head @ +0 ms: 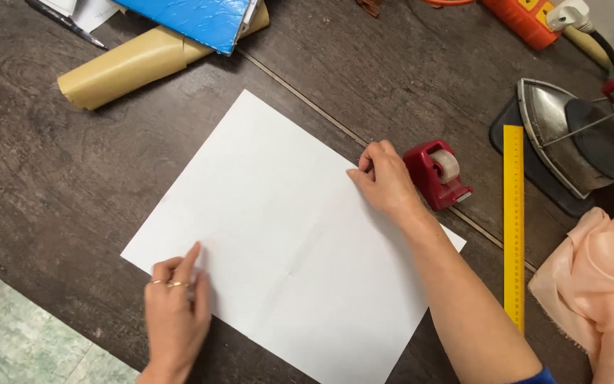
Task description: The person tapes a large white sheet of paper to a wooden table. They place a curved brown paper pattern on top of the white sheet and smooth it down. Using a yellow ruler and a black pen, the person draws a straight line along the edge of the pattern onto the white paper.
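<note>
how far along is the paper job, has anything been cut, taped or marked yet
Done: the white paper sheet lies flat on the dark table, with faint fold creases across it. In hand: the left hand presses its near corner, and the right hand pinches its far edge. Left: no cuts, tape or marks show; the red tape dispenser and yellow ruler lie untouched beside it.

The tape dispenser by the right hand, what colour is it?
Red tape dispenser, head view.
</note>
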